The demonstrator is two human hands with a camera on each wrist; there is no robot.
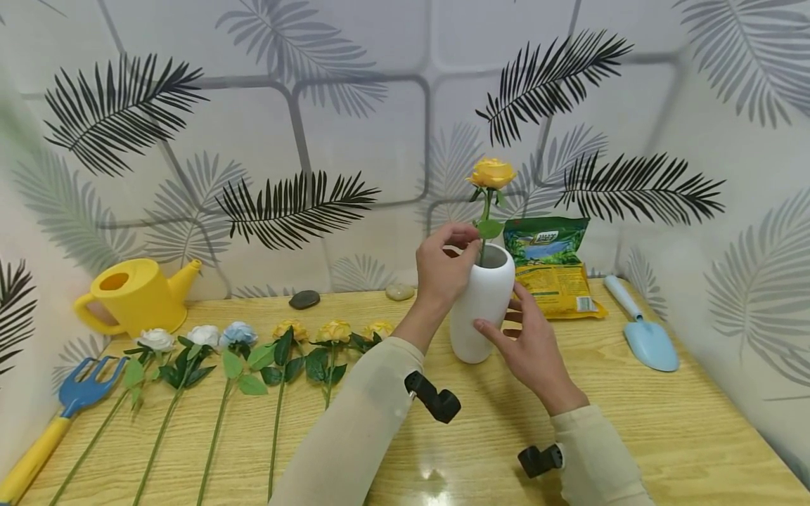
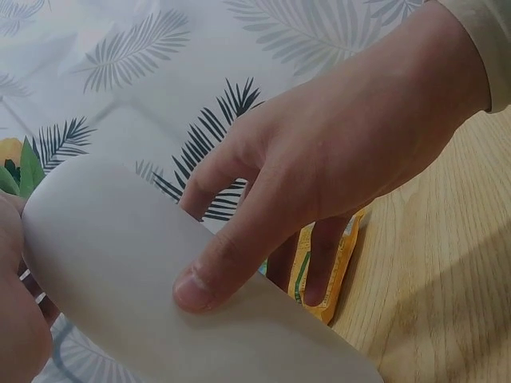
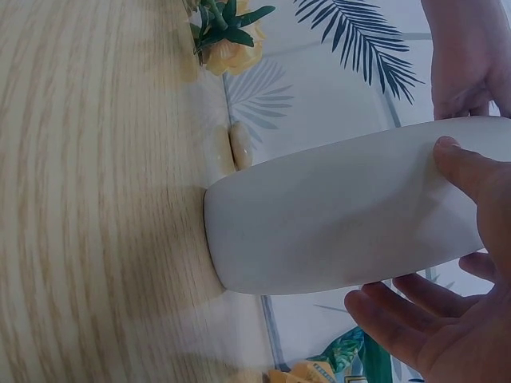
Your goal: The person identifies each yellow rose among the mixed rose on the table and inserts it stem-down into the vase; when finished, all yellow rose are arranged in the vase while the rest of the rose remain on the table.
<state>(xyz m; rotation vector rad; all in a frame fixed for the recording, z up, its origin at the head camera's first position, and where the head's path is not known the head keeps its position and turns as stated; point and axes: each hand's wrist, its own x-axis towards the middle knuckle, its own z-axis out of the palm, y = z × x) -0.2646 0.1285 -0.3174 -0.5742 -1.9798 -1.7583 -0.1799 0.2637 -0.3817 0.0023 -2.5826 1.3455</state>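
A white vase [image 1: 477, 316] stands upright on the wooden table [image 1: 481, 450]. One yellow rose [image 1: 493, 173] rises from its mouth, the stem's lower end hidden inside. My left hand [image 1: 443, 270] pinches the stem just above the rim, beside a green leaf. Lower down, my right hand [image 1: 531, 344] holds the vase, thumb on the near side and fingers around the right side. The left wrist view shows the right hand [image 2: 319, 167] with its thumb on the vase [image 2: 152, 263]. In the right wrist view, the vase's base [image 3: 231, 239] meets the tabletop.
Several white, blue and yellow roses [image 1: 240, 334] lie in a row at left. A yellow watering can [image 1: 142, 299] and blue hand fork [image 1: 85, 390] are beyond them. Two stones [image 1: 304, 300] sit near the wall. Right of the vase are a green-yellow bag [image 1: 550, 270] and blue trowel [image 1: 652, 344].
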